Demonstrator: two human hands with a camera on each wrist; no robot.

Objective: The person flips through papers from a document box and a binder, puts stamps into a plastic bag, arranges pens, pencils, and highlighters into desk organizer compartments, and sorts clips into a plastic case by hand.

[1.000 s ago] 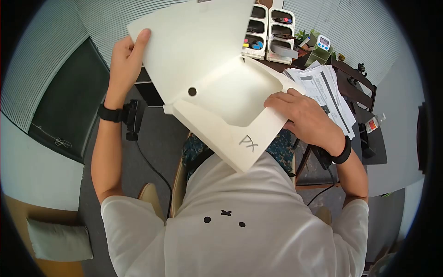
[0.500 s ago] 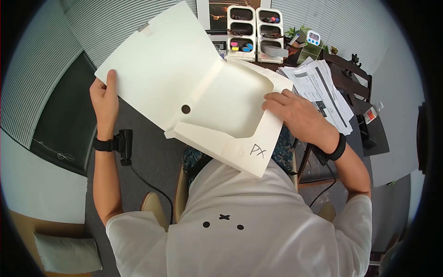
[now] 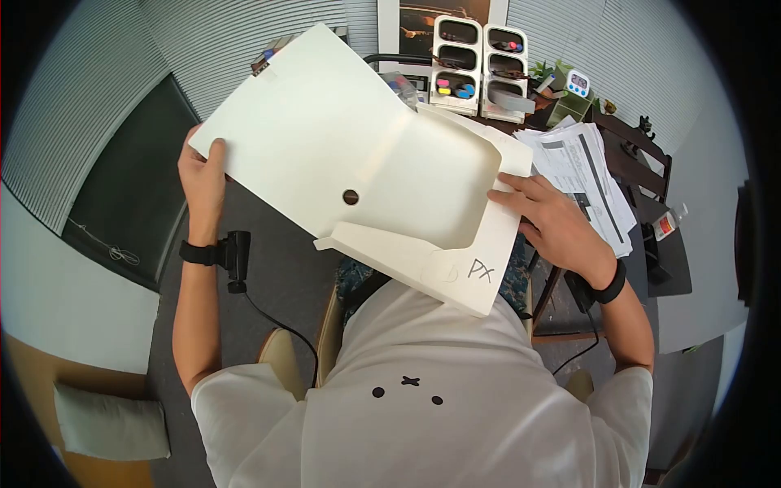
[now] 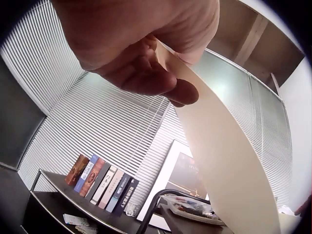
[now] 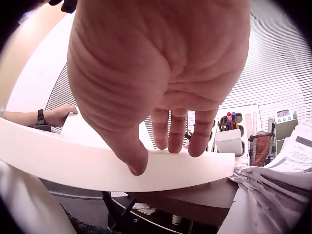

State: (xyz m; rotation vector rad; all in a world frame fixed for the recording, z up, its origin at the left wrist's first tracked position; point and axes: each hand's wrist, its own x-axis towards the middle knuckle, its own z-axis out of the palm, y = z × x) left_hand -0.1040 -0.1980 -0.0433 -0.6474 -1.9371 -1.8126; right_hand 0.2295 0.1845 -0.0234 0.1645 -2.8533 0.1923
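Observation:
An off-white file box point(image 3: 439, 175) lies over the person's lap in the head view, its cover point(image 3: 301, 122) swung out to the left. Nothing shows inside its shallow tray, and "PX" is handwritten on a side wall. The left hand point(image 3: 203, 175) pinches the cover's outer corner, thumb on the inner face; in the left wrist view the curled fingers point(image 4: 146, 80) lie behind the bent sheet. On the opposite side, the right hand point(image 3: 557, 224) holds the tray's right wall. The right wrist view shows its thumb point(image 5: 134, 163) against the outer face and its fingertips over the top edge.
Beyond the box, white organizers point(image 3: 455, 61) with pens and markers stand on the desk, near a small timer point(image 3: 578, 82). Stacked papers point(image 3: 578, 175) lie to the right, beside a bottle point(image 3: 669, 221). Several books point(image 4: 102, 185) line a shelf at the left.
The left hand has swung the cover outward and down to the left, so it lies flatter. The box has turned and tilted flatter too, while the right hand keeps its hold on the wall.

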